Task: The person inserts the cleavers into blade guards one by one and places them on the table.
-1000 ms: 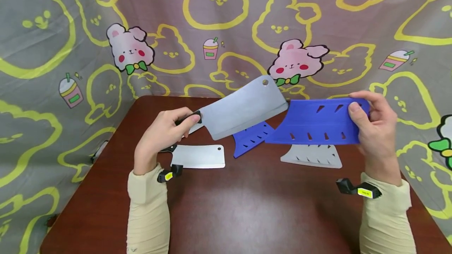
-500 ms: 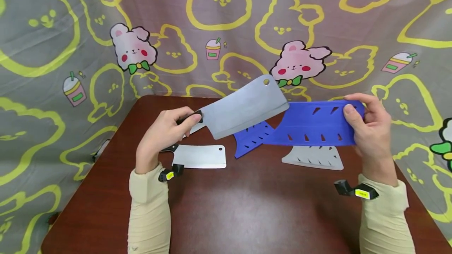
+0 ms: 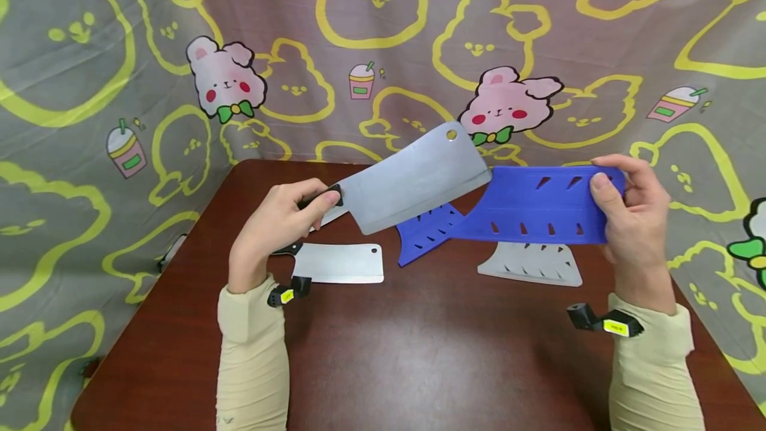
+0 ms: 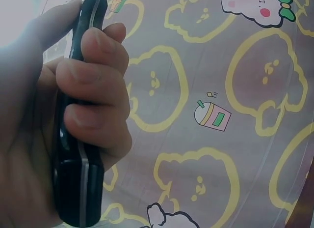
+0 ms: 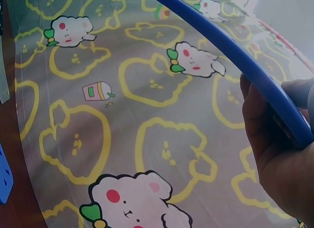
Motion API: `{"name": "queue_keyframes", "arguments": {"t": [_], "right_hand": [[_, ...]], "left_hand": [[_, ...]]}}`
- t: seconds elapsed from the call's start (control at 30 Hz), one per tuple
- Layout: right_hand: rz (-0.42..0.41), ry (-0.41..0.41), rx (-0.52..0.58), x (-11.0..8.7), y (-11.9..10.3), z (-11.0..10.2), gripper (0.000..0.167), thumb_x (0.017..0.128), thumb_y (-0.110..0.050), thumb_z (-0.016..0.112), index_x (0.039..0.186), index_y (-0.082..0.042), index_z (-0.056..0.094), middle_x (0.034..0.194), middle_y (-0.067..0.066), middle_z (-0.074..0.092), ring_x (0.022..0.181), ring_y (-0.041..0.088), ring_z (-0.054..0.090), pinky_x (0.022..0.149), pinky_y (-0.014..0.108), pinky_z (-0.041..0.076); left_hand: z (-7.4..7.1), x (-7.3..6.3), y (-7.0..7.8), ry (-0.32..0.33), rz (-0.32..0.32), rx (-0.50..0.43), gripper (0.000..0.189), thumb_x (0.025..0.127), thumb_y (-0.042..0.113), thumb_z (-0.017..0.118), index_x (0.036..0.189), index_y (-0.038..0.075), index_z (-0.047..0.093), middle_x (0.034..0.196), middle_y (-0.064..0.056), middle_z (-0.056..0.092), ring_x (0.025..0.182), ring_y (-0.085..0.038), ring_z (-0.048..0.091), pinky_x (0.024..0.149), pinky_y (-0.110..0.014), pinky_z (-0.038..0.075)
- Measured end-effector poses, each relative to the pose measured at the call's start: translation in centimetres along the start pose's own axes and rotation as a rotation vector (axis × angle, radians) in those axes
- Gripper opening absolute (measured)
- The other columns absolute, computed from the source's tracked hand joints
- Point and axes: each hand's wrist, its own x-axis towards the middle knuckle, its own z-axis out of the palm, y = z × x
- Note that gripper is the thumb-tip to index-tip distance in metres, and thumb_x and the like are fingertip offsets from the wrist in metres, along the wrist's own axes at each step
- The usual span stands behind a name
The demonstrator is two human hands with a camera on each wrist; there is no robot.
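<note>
Little had shifted: the left hand (image 3: 278, 221) gripped the cleaver (image 3: 415, 181), the right hand (image 3: 640, 221) pinched the blue sheath (image 3: 538, 205), both aloft toward the far edge of the table (image 3: 419, 344), the cleaver still uncovered.

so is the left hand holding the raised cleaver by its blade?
No, the left hand grips the cleaver by its black handle.

cloth backdrop (image 3: 407, 25) — grey, yellow-patterned | printed on it: green-bowed bunnies (image 3: 226, 78), drink cups (image 3: 362, 82) | table (image 3: 419, 358) — glossy, red-brown
</note>
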Motion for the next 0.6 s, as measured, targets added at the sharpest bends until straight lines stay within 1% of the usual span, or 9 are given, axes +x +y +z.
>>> {"name": "queue_keyframes", "arguments": {"t": [0.13,0.43,0.6], "right_hand": [[0.004,0.014,0.031,0.04,-0.05,0.07,0.028,0.092,0.014,0.049,0.120,0.016,0.054,0.084,0.015,0.069,0.069,0.019,0.073,0.059,0.025,0.057],[0.010,-0.005,0.026,0.01,-0.11,0.19,0.029,0.092,0.014,0.048,0.121,0.015,0.053,0.084,0.014,0.070,0.069,0.019,0.073,0.058,0.025,0.057],[0.006,-0.011,0.029,-0.08,-0.01,0.21,0.029,0.092,0.014,0.047,0.121,0.015,0.053,0.083,0.014,0.069,0.068,0.019,0.073,0.058,0.025,0.057]], "left_hand": [[0.00,-0.04,-0.11,0.007,0.004,-0.002,0.024,0.098,0.038,0.058,0.085,0.019,0.061,0.061,-0.002,0.051,0.047,-0.018,0.050,0.051,-0.031,0.043],[0.23,0.20,-0.22,0.001,0.009,-0.001,0.028,0.098,0.041,0.057,0.081,0.019,0.059,0.060,-0.002,0.050,0.046,-0.018,0.048,0.049,-0.031,0.041],[0.27,0.13,0.01,0.005,0.005,0.005,0.028,0.098,0.042,0.057,0.080,0.021,0.060,0.059,-0.001,0.051,0.045,-0.018,0.049,0.048,-0.031,0.041]]}}
